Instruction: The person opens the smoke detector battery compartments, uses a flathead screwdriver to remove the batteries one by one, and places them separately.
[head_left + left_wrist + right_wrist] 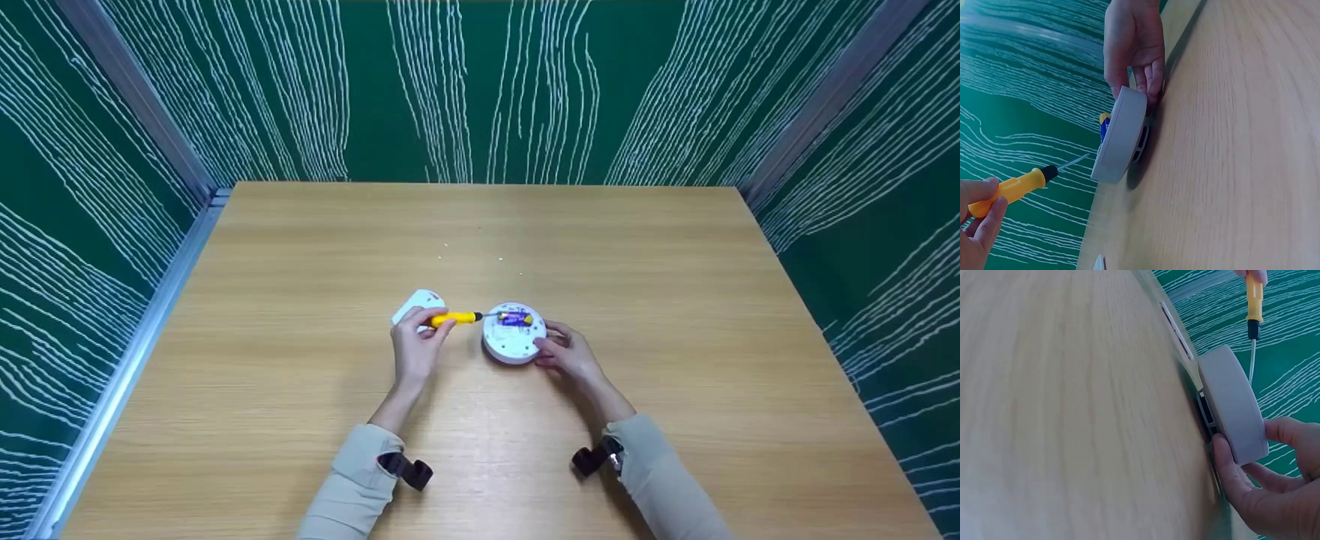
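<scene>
My left hand (417,349) pinches a yellow screwdriver (454,319) by its handle, its metal shaft pointing right. The screwdriver's tip overlaps the batteries (516,319), purple with yellow ends, in the head view. They sit in the upper face of a round white smoke detector (513,347). My right hand (568,352) grips the detector by its right edge, thumb on the upper face and fingers underneath. In the right wrist view the detector (1234,405) stands tilted close over the table, its slotted underside facing the wood. A flat white cover (420,301) lies beside my left hand, partly hidden by it.
Several tiny white bits (501,259) lie on the wooden table (637,262) beyond the detector. Green walls (525,90) with white wavy lines stand behind the table and on both sides. A metal rail (127,367) runs along the left edge.
</scene>
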### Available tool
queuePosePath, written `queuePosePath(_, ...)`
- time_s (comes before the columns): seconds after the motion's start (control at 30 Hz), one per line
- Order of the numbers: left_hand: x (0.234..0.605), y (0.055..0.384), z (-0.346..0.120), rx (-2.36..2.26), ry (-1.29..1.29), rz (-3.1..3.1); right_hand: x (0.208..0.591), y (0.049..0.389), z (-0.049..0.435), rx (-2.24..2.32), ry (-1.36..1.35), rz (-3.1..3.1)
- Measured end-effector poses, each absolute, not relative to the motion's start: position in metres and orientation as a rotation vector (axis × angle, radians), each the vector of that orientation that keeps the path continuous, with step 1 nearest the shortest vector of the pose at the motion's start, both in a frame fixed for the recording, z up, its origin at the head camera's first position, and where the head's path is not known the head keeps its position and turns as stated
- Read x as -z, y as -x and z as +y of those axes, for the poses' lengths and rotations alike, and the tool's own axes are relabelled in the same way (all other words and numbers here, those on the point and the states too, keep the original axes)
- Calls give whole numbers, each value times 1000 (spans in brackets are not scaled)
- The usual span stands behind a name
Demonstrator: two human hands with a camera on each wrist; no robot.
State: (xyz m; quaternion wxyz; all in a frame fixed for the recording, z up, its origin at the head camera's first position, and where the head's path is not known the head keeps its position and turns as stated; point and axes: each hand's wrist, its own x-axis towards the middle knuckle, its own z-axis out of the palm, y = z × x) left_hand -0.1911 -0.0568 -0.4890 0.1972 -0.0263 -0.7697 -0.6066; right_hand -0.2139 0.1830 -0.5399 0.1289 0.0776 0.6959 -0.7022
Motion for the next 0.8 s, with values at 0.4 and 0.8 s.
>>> queuePosePath(0.4, 472, 200, -57, 1608, 179, -2255, 544, 216, 183, 2115, -296, 1968)
queuePosePath(0.8, 452, 212, -52, 1480, 301, -2462, 549, 216, 182, 2146, -296, 2003)
